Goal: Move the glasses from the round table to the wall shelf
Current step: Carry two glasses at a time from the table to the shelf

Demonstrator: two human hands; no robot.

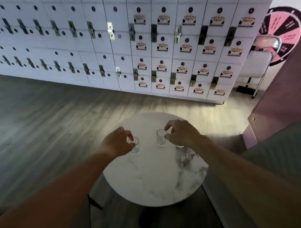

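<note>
Two small clear glasses stand upright on the round white marble table (156, 181). My left hand (117, 143), with a ring on one finger, curls over the rim of the left glass (135, 147) and grips it from above. My right hand (180, 134) pinches the rim of the right glass (160, 139) with thumb and fingers. Part of what may be a third glass (180, 146) peeks out under my right wrist; most of it is hidden. Both held glasses still rest on the tabletop. No wall shelf is in view.
A wall of white lockers (141, 43) stands beyond the table across grey wood flooring (39, 121). A folding chair (260, 61) and a pink and black prize wheel (284, 33) are at the far right. A pinkish panel (283, 90) rises close on the right.
</note>
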